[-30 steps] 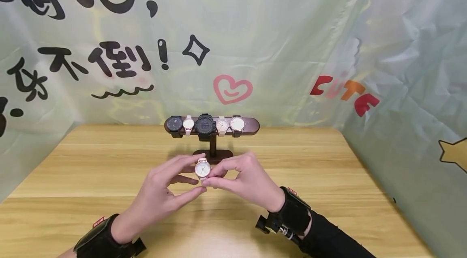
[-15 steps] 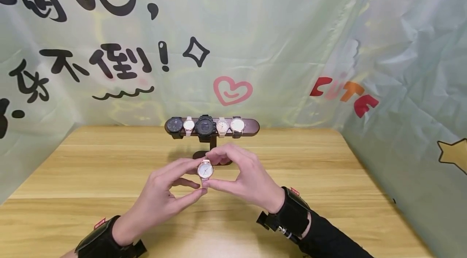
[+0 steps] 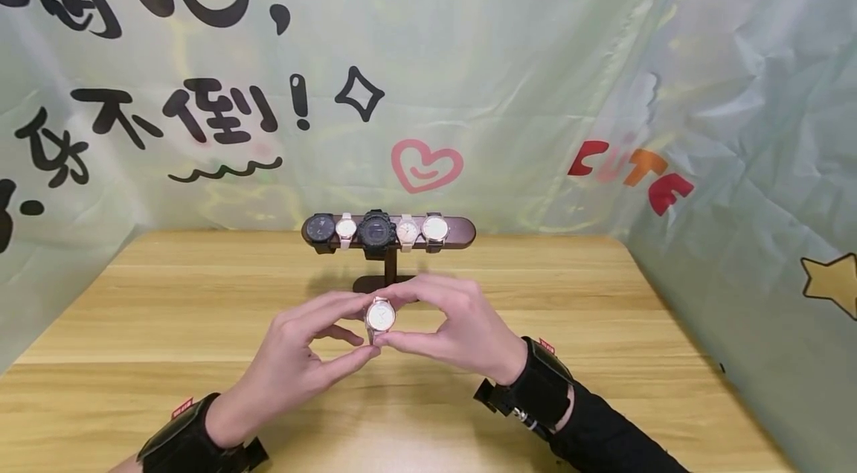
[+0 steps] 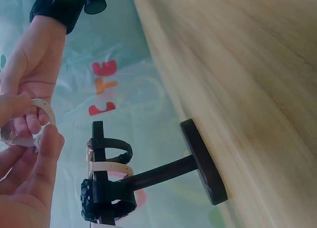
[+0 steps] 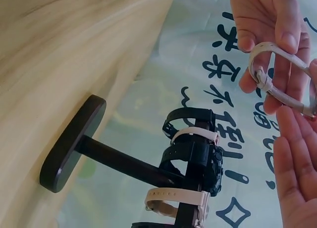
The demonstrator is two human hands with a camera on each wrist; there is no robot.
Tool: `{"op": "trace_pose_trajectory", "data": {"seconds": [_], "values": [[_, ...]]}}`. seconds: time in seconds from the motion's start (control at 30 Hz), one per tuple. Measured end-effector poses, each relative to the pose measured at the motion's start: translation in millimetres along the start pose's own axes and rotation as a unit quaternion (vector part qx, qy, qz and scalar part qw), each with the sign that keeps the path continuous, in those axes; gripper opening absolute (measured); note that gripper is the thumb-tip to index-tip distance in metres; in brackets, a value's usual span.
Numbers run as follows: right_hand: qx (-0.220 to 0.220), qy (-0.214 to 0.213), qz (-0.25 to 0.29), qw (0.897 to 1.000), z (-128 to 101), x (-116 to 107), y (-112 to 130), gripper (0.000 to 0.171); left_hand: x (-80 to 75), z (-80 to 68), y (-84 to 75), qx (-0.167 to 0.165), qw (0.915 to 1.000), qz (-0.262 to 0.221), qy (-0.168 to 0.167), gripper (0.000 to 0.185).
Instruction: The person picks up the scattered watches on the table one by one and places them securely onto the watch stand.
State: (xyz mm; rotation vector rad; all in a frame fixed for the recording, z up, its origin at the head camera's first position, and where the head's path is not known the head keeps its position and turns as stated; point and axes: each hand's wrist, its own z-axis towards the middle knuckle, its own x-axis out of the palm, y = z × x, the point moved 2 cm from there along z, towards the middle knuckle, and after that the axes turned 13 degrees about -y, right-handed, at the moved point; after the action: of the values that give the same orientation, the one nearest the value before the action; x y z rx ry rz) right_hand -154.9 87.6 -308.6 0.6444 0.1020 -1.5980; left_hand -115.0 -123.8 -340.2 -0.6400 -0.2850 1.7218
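A wristwatch (image 3: 381,315) with a round white dial and rose-gold rim is held upright above the table, dial toward the head camera. My left hand (image 3: 301,345) pinches its left side between thumb and fingers. From the right, my right hand (image 3: 462,328) grips it, index finger at the top and thumb at the bottom. The right wrist view shows its pale strap (image 5: 271,47) as a loop with a buckle. Behind the hands, a dark watch stand (image 3: 462,232) carries several watches, including a chunky black watch (image 3: 376,230) in the middle.
The stand's base (image 4: 208,173) rests on a light wooden table (image 3: 201,287), partly hidden by my right hand in the head view. A printed cloth backdrop (image 3: 522,86) hangs behind the table and along its sides. Each wrist wears a black band (image 3: 542,384) with a camera.
My right fingers have gone from the watch's lower right side up to its top, while the thumb stays low. The watch has shifted slightly right and turned a little. The left hand barely moved.
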Motion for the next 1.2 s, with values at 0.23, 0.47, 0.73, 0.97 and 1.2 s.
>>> {"op": "trace_pose_trajectory", "data": {"seconds": [0.23, 0.47, 0.73, 0.97, 1.2], "values": [[-0.020, -0.003, 0.013, 1.000, 0, -3, -2, 0.040, 0.8, 1.2, 0.1, -0.002, 0.9999, 0.009, -0.004, 0.062], [-0.019, -0.007, 0.017, 1.000, 3, -10, -4, 0.041, -0.9, 2.7, 1.6, -0.006, 0.9996, 0.026, 0.006, 0.068], [-0.014, -0.026, 0.001, 1.000, 8, -29, -14, 0.037, -20.4, 14.1, 13.2, -0.007, 0.9951, 0.099, 0.006, 0.067], [0.010, -0.047, -0.058, 0.997, 11, -55, -27, 0.038, -46.7, 25.4, 33.2, -0.010, 0.9869, 0.157, -0.033, 0.066], [0.046, -0.053, -0.112, 0.991, 11, -83, -43, 0.039, -66.9, 30.6, 52.9, -0.038, 0.9751, 0.200, -0.089, 0.057]]}}
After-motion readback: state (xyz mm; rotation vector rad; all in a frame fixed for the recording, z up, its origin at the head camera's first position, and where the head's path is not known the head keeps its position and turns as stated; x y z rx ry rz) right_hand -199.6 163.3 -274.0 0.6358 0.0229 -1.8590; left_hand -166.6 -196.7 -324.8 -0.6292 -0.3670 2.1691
